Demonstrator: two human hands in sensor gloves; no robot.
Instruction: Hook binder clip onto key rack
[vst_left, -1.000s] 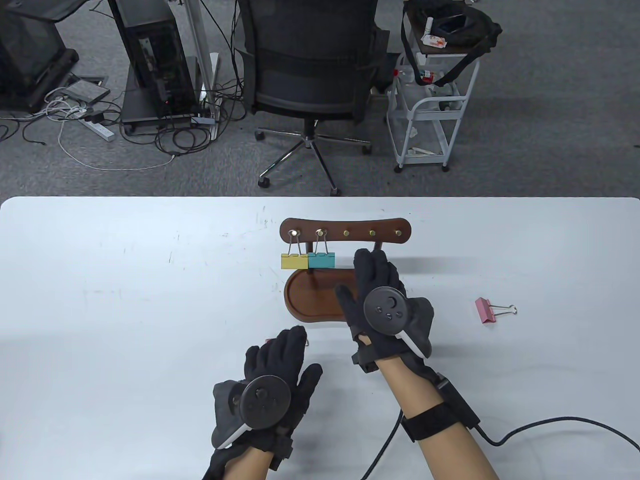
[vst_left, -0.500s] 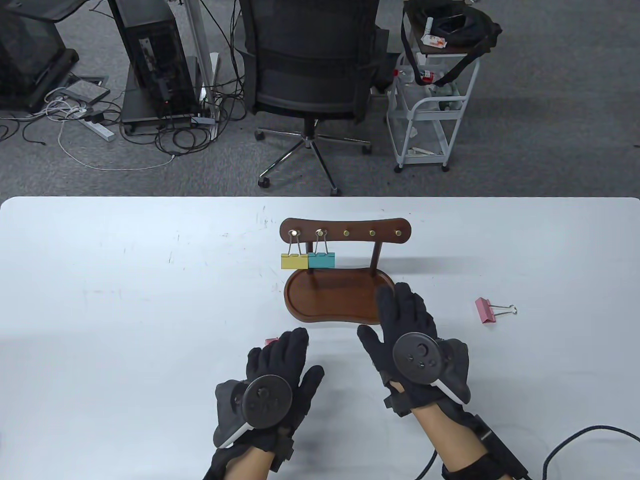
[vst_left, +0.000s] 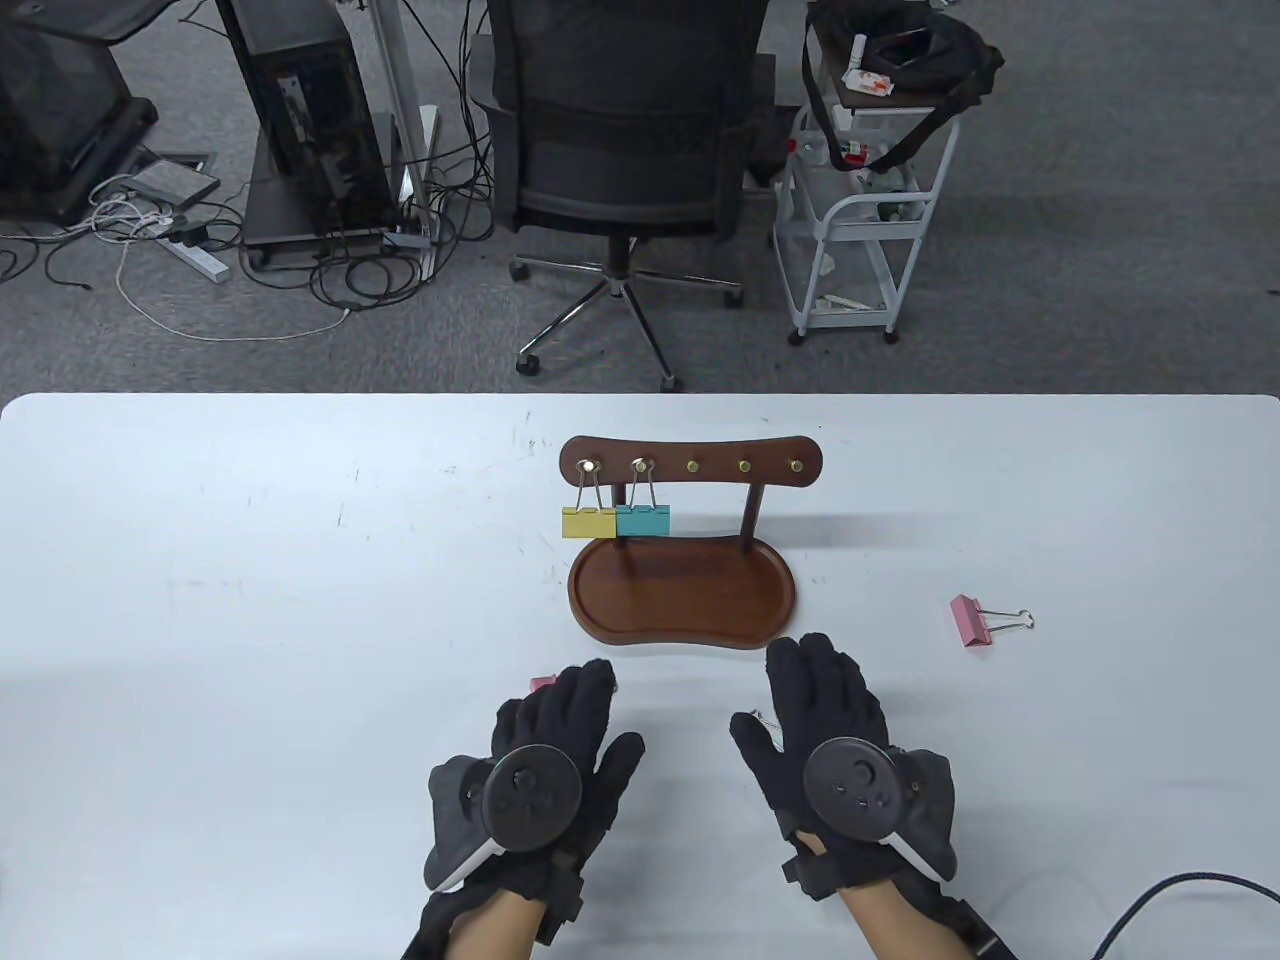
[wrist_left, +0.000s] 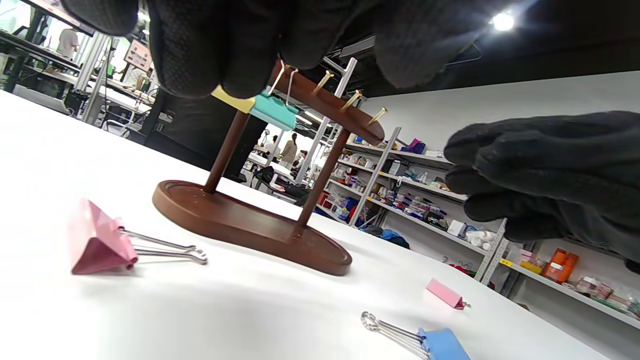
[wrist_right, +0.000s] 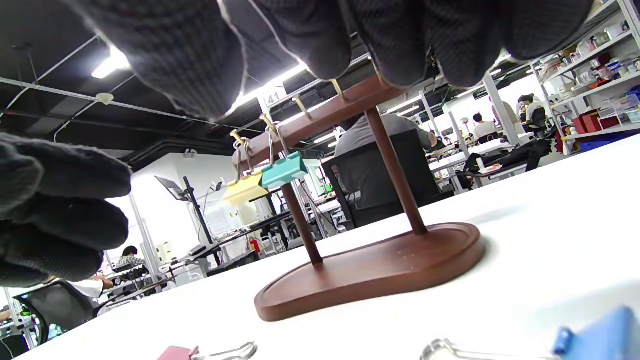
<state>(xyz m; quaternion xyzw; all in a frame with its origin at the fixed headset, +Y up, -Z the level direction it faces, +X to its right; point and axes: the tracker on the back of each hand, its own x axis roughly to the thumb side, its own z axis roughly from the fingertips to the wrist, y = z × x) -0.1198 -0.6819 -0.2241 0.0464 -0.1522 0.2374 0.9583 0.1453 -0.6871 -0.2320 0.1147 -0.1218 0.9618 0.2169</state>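
Note:
The brown wooden key rack (vst_left: 690, 465) stands mid-table on its oval base (vst_left: 680, 600). A yellow clip (vst_left: 588, 522) and a teal clip (vst_left: 642, 520) hang on its two left hooks; three hooks are bare. My left hand (vst_left: 605, 715) hovers open, fingers over a pink clip (wrist_left: 100, 240) lying on the table. My right hand (vst_left: 775, 690) hovers open and empty just in front of the base. A blue clip (wrist_left: 442, 345) lies under it, hidden in the table view, and shows in the right wrist view (wrist_right: 600, 330). Neither hand touches a clip.
A second pink clip (vst_left: 968, 620) lies on the white table (vst_left: 250, 600) to the right of the rack. An office chair (vst_left: 625, 130) and a white cart (vst_left: 860, 230) stand beyond the far edge.
My right hand has drawn back from the rack to the near side of the base, empty. My left hand has stayed almost still.

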